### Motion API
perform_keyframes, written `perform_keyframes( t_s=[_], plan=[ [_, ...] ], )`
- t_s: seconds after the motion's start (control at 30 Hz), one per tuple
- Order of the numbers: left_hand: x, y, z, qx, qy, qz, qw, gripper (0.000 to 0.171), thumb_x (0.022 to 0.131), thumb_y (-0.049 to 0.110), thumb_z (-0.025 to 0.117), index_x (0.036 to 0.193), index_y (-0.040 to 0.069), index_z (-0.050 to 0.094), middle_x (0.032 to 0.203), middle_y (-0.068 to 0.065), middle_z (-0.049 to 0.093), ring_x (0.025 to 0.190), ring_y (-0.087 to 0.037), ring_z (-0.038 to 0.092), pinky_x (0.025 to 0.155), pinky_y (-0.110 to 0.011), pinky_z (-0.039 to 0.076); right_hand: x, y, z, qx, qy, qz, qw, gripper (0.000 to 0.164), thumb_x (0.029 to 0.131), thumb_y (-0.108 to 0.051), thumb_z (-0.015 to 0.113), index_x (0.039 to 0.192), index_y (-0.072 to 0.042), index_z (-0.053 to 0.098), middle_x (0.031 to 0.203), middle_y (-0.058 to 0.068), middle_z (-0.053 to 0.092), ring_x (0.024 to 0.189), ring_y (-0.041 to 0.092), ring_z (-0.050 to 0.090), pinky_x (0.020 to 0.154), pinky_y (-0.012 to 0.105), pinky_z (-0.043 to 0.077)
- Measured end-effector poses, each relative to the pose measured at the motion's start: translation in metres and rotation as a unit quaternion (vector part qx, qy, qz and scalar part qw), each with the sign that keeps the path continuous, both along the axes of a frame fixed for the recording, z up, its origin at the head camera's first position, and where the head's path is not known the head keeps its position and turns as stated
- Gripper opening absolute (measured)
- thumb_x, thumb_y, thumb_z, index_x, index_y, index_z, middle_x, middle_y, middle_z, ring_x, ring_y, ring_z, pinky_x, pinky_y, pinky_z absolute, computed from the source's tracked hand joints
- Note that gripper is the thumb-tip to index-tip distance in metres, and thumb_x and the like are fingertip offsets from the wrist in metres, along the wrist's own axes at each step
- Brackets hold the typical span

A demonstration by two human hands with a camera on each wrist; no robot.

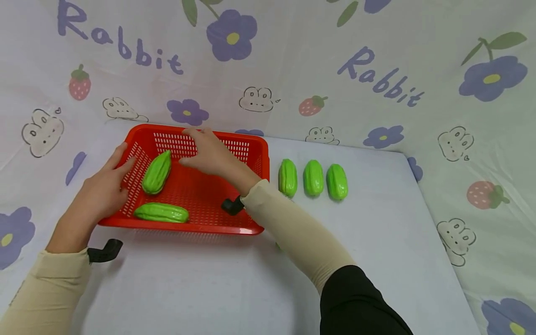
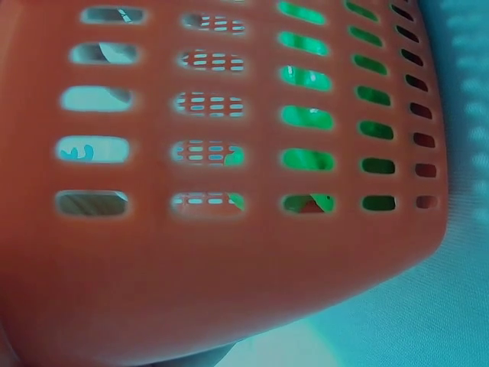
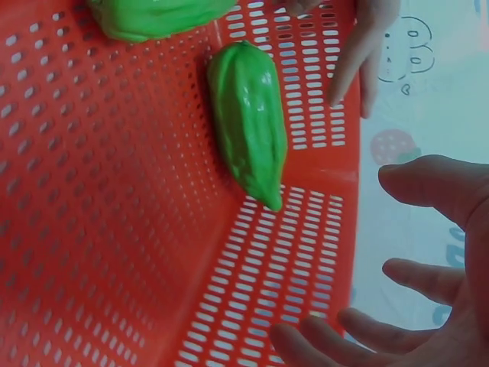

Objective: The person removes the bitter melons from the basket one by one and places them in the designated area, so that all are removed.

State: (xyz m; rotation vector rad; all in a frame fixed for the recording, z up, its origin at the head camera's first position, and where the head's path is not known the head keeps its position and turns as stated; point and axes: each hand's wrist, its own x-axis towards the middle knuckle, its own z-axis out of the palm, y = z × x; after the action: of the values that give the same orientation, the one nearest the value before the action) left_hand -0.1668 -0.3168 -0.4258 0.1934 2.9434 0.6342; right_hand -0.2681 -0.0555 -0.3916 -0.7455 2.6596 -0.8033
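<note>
The red perforated plastic basket (image 1: 201, 195) could skid on the tabletop (image 1: 377, 242) if the left hand (image 1: 98, 193), fingers straight against its left wall, slips. Right hand (image 1: 211, 153) hovers over the far wall, fingers spread, holding nothing, near the green ridged gourd (image 1: 157, 172) inside.

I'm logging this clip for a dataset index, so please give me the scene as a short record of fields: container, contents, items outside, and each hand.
container: red basket on a white table
inside: two green gourds
outside: three green gourds in a row, right of the basket
left hand: fingers straight against the basket's left wall
right hand: open above the basket, holding nothing
</note>
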Motion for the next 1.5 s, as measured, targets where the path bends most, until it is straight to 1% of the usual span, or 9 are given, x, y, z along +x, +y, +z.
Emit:
perform_keyframes(
  t_s=[0.17,0.33,0.57,0.77,0.9,1.13,1.3,1.4,1.5],
  plan=[
    [-0.001,0.0,-0.002,-0.001,-0.005,0.001,1.0,0.085,0.089,-0.006,0.059,0.168,-0.004,0.026,0.181,-0.015,-0.009,0.135,-0.066,0.045,0.081,-0.067,0.061,-0.003,-0.012,-0.015,0.009,-0.005,-0.013,1.0,0.077,0.1,-0.036,0.078,0.166,-0.02,0.043,0.158,0.012,0.047,0.133,0.021,0.056,0.108,0.034,0.051],
    [-0.002,0.0,-0.002,0.0,-0.008,0.0,1.0,0.086,0.089,-0.006,0.06,0.168,-0.003,0.027,0.181,-0.015,-0.009,0.134,-0.066,0.046,0.079,-0.065,0.062,-0.003,-0.021,-0.025,0.031,0.0,-0.009,0.999,0.08,0.098,-0.038,0.079,0.168,-0.022,0.042,0.158,0.01,0.048,0.139,0.021,0.053,0.11,0.033,0.05],
    [-0.003,-0.001,-0.002,-0.001,-0.01,0.003,0.9999,0.086,0.089,-0.006,0.061,0.168,-0.003,0.026,0.181,-0.014,-0.01,0.133,-0.066,0.046,0.079,-0.065,0.062,-0.004,-0.025,-0.032,0.029,0.009,0.013,0.999,0.078,0.098,-0.04,0.08,0.166,-0.024,0.046,0.154,0.007,0.052,0.133,0.019,0.053,0.108,0.033,0.05],
    [-0.002,-0.001,-0.002,-0.002,-0.012,0.004,0.9999,0.087,0.089,-0.005,0.062,0.168,-0.003,0.026,0.181,-0.014,-0.011,0.131,-0.065,0.048,0.08,-0.065,0.062,-0.008,-0.032,-0.046,0.024,0.013,0.057,0.998,0.076,0.097,-0.048,0.08,0.163,-0.023,0.05,0.155,0.005,0.057,0.142,0.02,0.047,0.113,0.031,0.045],
    [-0.002,-0.001,-0.002,0.0,-0.007,0.003,1.0,0.087,0.089,-0.005,0.062,0.168,-0.003,0.027,0.181,-0.014,-0.01,0.128,-0.065,0.051,0.08,-0.065,0.061,-0.009,-0.037,-0.054,0.015,0.006,0.076,0.997,0.078,0.096,-0.05,0.081,0.163,-0.026,0.05,0.151,0.002,0.061,0.138,0.019,0.048,0.111,0.031,0.046],
    [-0.001,-0.001,-0.002,-0.001,-0.003,0.004,1.0,0.087,0.087,-0.006,0.063,0.167,-0.005,0.028,0.181,-0.015,-0.009,0.127,-0.065,0.052,0.079,-0.065,0.062,-0.006,-0.046,-0.06,0.022,-0.005,0.083,0.996,0.084,0.093,-0.055,0.082,0.164,-0.027,0.048,0.148,-0.002,0.063,0.142,0.018,0.047,0.113,0.031,0.045],
    [-0.001,-0.002,-0.003,0.001,0.0,0.002,1.0,0.086,0.088,-0.007,0.061,0.167,-0.004,0.028,0.181,-0.014,-0.009,0.121,-0.063,0.055,0.078,-0.064,0.062,-0.005,-0.051,-0.063,0.018,-0.013,0.08,0.997,0.087,0.09,-0.057,0.084,0.164,-0.026,0.049,0.144,-0.004,0.063,0.135,0.015,0.049,0.108,0.027,0.046],
    [-0.002,-0.001,-0.004,0.002,-0.002,0.003,1.0,0.086,0.089,-0.007,0.06,0.168,-0.003,0.027,0.181,-0.013,-0.009,0.122,-0.063,0.055,0.079,-0.064,0.062,-0.004,-0.053,-0.065,0.021,-0.012,0.085,0.996,0.089,0.09,-0.057,0.085,0.165,-0.026,0.047,0.142,-0.003,0.063,0.131,0.014,0.05,0.105,0.025,0.047],
    [-0.001,-0.001,-0.003,-0.001,-0.001,0.001,1.0,0.085,0.088,-0.007,0.06,0.167,-0.005,0.028,0.181,-0.014,-0.008,0.126,-0.064,0.053,0.081,-0.066,0.061,-0.002,-0.055,-0.067,0.031,-0.014,0.091,0.995,0.093,0.09,-0.059,0.084,0.167,-0.026,0.045,0.145,-0.002,0.062,0.133,0.015,0.049,0.106,0.025,0.046]
  ],
)
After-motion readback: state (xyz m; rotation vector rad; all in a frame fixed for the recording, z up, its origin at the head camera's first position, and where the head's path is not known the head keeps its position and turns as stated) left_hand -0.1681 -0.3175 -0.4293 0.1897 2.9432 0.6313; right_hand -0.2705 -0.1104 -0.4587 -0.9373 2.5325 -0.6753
